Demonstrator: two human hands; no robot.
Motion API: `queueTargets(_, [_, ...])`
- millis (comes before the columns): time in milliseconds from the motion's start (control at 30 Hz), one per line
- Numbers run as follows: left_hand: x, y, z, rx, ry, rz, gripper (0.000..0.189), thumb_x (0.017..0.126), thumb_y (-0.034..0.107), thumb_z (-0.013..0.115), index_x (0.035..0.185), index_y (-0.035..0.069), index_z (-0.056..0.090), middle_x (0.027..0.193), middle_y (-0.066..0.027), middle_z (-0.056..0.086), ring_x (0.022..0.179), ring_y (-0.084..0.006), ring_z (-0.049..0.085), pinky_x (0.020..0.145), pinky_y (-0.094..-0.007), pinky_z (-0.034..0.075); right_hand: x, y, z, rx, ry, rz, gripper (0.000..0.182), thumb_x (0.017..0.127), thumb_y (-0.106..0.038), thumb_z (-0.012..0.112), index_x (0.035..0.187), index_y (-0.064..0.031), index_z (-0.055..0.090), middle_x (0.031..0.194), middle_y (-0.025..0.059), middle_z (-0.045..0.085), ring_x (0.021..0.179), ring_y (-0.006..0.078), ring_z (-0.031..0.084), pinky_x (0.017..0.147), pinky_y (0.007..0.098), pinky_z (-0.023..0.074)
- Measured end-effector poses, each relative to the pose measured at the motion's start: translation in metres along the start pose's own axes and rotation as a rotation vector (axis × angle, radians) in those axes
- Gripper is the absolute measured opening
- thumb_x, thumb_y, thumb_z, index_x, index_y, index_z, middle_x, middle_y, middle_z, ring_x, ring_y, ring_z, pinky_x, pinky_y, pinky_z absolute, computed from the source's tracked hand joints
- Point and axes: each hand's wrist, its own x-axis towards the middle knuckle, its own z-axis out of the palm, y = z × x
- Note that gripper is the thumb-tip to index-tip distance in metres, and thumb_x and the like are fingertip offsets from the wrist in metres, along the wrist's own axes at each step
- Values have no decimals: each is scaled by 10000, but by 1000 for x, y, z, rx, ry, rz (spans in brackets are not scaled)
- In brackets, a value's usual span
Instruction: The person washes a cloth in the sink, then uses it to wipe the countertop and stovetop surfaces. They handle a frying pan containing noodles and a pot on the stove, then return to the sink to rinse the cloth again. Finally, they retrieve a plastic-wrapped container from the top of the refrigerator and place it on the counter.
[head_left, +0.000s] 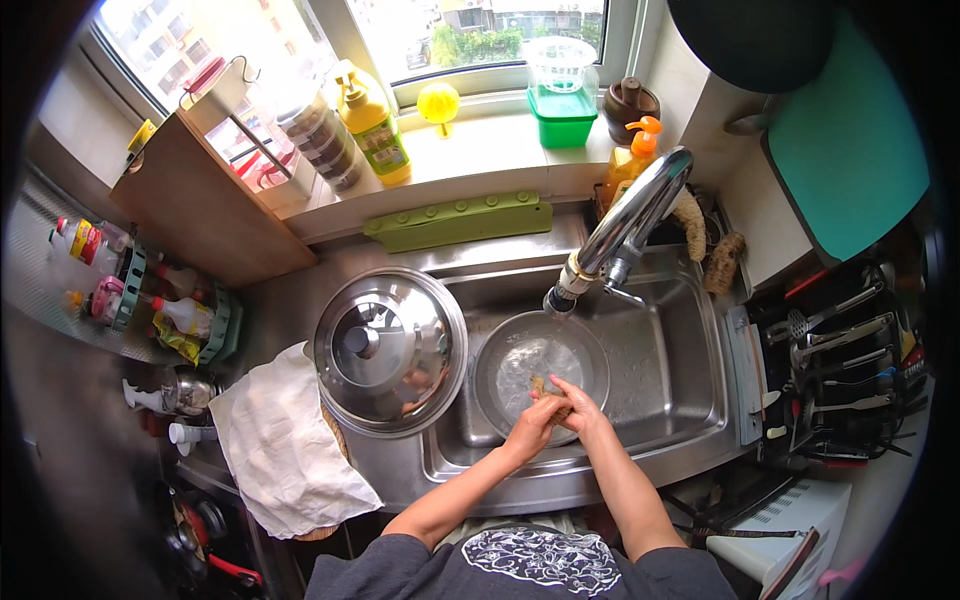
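Both hands meet above the near side of a round metal basin (486, 390) that stands in the stainless steel sink (694, 405). Between them is a small tan, rough-textured piece (538, 385), possibly loofah; my fingers cover much of it. My left hand (536, 424) closes on it from the left, and my right hand (577, 406) presses against it from the right, fingers partly extended. Water with a rippled surface (532, 360) lies in the basin. The chrome faucet (600, 240) arches over it, its spout end (559, 300) beyond my hands.
A large domed steel lid (405, 360) overlaps the sink's left side. Beside it lies a white cloth (277, 450). Loofah pieces (724, 262) and an orange pump bottle (626, 161) stand behind the faucet. Utensils (847, 360) crowd the right; a green lidded strip (465, 221) lies behind.
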Motion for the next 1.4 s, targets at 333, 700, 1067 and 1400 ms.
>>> queueTargets(333, [28,-30,-38,-789,69,-561,290,776,48,551,1048,94,641,1316,-114,505,1204,-235,491,998,-348,389,-50,6,47,-318,-142,-283,505,944,-512,481,1210,-85,525,1063,51,620,908,151,623,799,319,531])
queueTargets(700, [46,10,-61,-1016,-316,-438,688,701,-149,443,1357,59,463,1314,-171,537,1213,-232,531,1034,-342,423,-75,0,68,-886,-235,-117,174,846,-160,681,970,-65,605,824,22,612,723,109,619,616,243,516])
queueTargets(1067, [43,20,-28,-859,102,-399,301,614,-155,365,659,28,599,711,-73,622,721,-137,578,688,-241,453,-34,9,46,-1699,-72,-1018,277,788,-264,644,973,-58,632,866,142,677,808,297,665,740,390,535])
queueTargets(1400, [26,33,-28,-821,387,-386,278,637,-150,346,548,69,493,539,-17,504,504,-76,429,480,-223,312,-74,33,92,-1763,411,-645,222,768,-200,600,913,-51,679,918,233,670,901,412,638,794,480,517])
